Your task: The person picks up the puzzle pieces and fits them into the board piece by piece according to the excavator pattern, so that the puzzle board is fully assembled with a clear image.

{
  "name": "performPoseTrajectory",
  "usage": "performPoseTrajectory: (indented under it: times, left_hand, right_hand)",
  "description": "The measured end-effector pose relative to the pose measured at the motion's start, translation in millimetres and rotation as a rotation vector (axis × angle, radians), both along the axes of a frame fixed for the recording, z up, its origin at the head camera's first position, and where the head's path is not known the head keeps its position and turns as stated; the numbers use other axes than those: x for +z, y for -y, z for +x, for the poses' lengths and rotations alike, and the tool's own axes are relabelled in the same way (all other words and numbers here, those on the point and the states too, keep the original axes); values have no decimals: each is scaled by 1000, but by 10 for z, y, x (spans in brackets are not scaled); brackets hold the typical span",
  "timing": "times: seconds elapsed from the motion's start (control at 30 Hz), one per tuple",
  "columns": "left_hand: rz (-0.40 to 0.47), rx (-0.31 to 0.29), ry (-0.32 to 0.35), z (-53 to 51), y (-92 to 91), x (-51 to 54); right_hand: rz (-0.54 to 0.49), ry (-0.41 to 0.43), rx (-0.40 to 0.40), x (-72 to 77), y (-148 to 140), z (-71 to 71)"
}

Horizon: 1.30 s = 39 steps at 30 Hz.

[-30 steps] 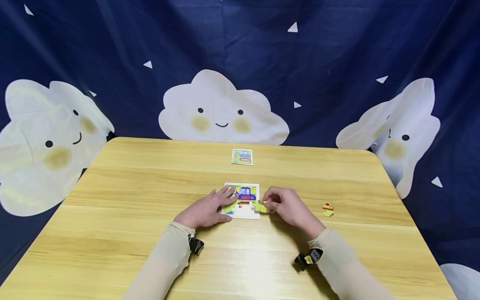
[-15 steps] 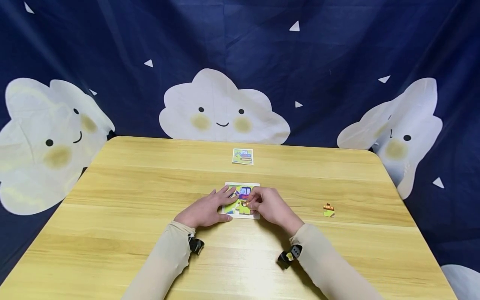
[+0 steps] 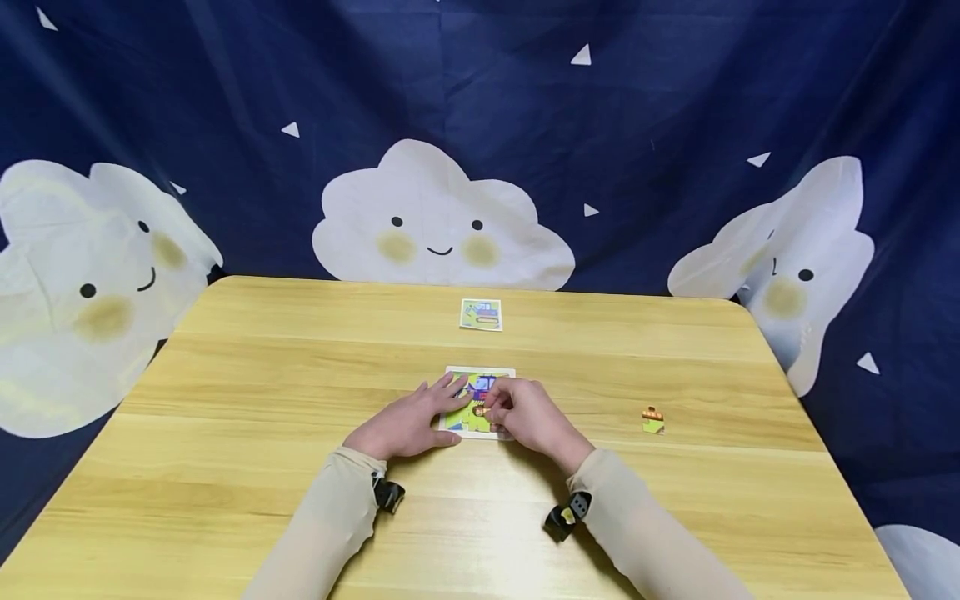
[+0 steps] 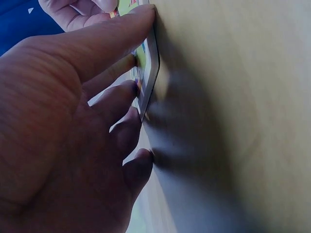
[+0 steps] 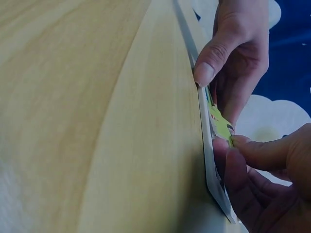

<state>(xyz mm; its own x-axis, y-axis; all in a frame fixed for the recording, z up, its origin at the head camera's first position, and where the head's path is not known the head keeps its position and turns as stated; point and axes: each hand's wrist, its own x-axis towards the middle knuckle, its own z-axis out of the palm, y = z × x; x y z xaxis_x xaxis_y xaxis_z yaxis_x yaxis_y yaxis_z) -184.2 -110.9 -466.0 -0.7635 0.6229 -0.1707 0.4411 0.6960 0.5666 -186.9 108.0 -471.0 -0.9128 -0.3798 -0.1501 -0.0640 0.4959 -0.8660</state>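
A small jigsaw board [image 3: 480, 369] with a white rim lies on the table, showing a blue vehicle on green. Across its left side rests my left hand [image 3: 408, 421], fingers spread and thumb at the near edge [image 4: 156, 53]. My right hand [image 3: 532, 417] pinches a green puzzle piece [image 5: 221, 124] between thumb and fingers, over the board's lower part. In the right wrist view this piece is slightly tilted above the rim. My right fingers hide the board's right side.
A loose orange and green puzzle piece [image 3: 653, 421] lies on the table to the right. Farther back is a small picture card [image 3: 481, 315] of a similar vehicle. A dark blue cloth with clouds [image 3: 442, 217] hangs behind the wooden table [image 3: 262, 358].
My right hand has carried the green puzzle piece left, from the board's right edge to over its lower part. My left hand has stayed on the board.
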Motion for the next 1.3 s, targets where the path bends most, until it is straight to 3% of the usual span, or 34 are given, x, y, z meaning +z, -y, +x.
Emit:
performPoseTrajectory:
  times: [0.27, 0.57, 0.87, 1.3]
  left_hand:
    - [-4, 2, 8, 2, -4, 4]
    - [-13, 11, 15, 7, -11, -22]
    - [-14, 0, 5, -4, -8, -17]
    - [15, -35, -16, 2, -8, -7]
  right_hand:
    - [152, -150, 31, 17, 1, -6]
    - [196, -216, 68, 1, 21, 10]
    - [242, -296, 38, -38, 44, 25]
    - [301, -278, 44, -19, 72, 16]
